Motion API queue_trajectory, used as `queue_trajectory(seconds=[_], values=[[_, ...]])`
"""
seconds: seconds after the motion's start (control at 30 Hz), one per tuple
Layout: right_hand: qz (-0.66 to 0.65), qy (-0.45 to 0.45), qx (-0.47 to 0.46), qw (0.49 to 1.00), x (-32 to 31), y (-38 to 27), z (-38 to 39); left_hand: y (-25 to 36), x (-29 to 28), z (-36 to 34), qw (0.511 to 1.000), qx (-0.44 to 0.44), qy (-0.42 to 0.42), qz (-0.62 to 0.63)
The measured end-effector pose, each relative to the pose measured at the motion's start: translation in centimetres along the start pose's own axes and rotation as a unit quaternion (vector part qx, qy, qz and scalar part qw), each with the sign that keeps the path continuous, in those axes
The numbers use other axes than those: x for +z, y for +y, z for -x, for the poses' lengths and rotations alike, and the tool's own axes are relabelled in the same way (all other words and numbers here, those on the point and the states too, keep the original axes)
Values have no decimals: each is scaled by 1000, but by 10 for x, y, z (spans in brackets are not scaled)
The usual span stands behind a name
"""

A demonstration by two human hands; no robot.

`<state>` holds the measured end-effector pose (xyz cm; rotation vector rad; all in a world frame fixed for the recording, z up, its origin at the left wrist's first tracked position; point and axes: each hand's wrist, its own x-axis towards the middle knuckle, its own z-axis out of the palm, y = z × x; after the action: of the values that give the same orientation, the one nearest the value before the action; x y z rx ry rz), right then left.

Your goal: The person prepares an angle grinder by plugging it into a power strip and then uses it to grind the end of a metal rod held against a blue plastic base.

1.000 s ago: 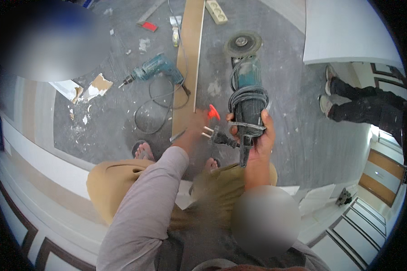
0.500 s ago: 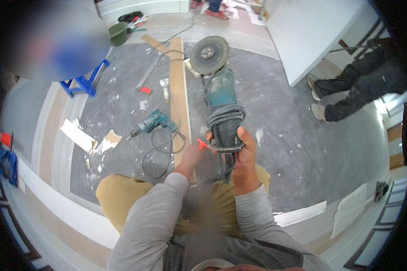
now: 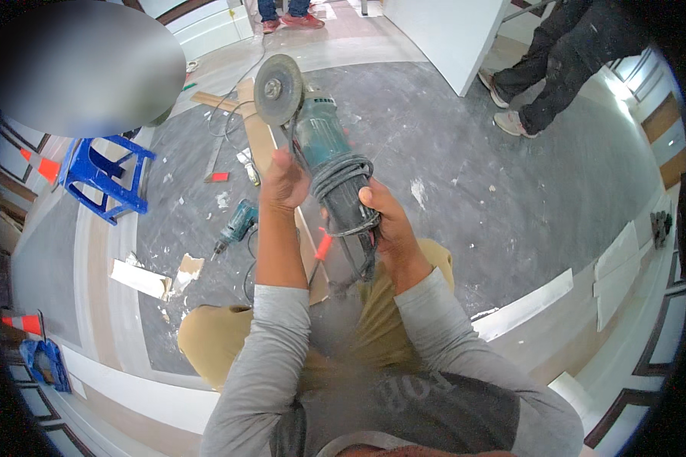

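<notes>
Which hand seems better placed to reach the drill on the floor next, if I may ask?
Probably the left hand: it is nearer the drill, while the right hand grips the angle grinder.

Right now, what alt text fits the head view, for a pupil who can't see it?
A person's right grip holds a teal angle grinder, its cord coiled around it; the left grip, partly hidden, is alongside near the disc. A teal drill lies on the grey floor, with a blue stool at left.
</notes>
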<state>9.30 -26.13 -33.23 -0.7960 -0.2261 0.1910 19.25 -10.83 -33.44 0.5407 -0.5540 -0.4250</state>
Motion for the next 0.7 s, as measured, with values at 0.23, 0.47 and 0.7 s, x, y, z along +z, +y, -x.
queue_trajectory(seconds=[0.23,0.47,0.7], values=[[22,1,12,1000,-11,-14,6,-25,19,-6,991,40,106,-67],[-58,47,17,997,-8,-28,12,-26,7,-10,988,47,140,37],[321,132,-50,937,-61,-12,19,-17,-18,-6,962,166,216,-25]])
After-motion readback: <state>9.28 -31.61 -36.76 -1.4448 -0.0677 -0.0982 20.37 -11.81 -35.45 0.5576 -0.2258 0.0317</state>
